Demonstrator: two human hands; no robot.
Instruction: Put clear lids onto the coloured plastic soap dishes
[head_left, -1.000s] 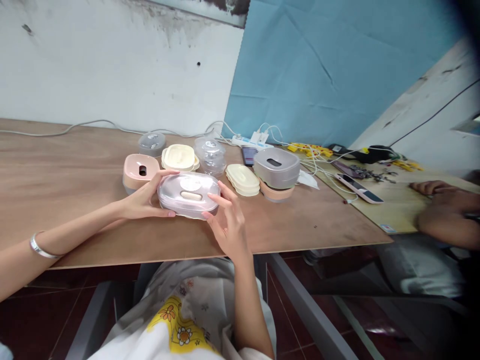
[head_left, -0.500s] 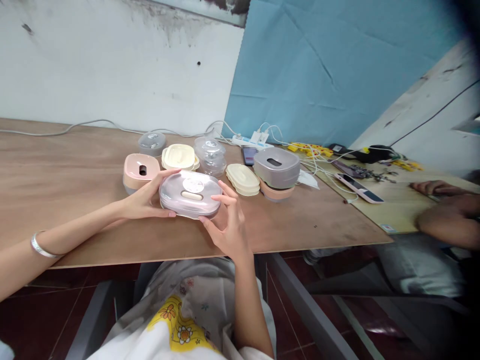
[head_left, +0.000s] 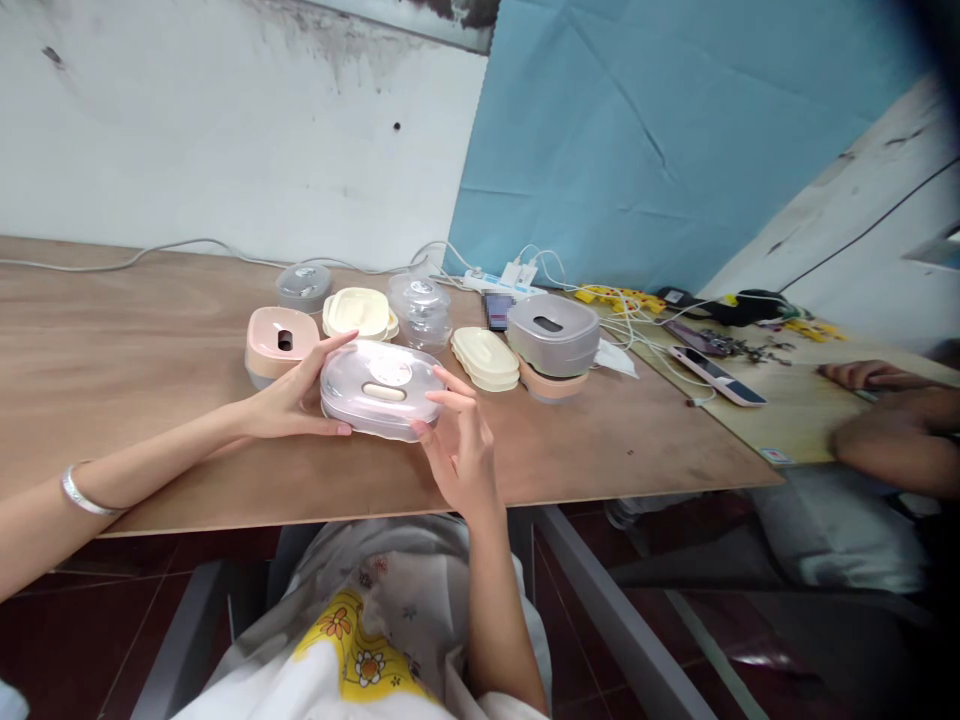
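Observation:
Between my hands, tilted toward me over the table's front part, is an oval lidded container (head_left: 349, 385) with a clear, purplish cover, a round white sticker and a cream oblong piece in the lid. My left hand (head_left: 296, 400) grips its left end, thumb along the near side and fingers at the far edge. At the right end, my right hand (head_left: 461, 450) holds it with fingers on the lid and thumb at the near rim. Just behind stand a pink container (head_left: 281, 330) with a slotted top and a stack of square cream lids (head_left: 360, 312).
Clear round containers (head_left: 426, 310) and a grey round one (head_left: 304, 286) stand farther back. To the right are oval cream lids (head_left: 485, 357), a grey container (head_left: 553, 335) atop a pink one, a phone (head_left: 498, 310) and a power strip (head_left: 487, 283) with cables. Another person's arm (head_left: 892, 425) rests at far right.
The oval container tips slightly more toward me. My right hand has shifted a little to the right, its thumb moving along the near rim. My left hand stays almost where it was.

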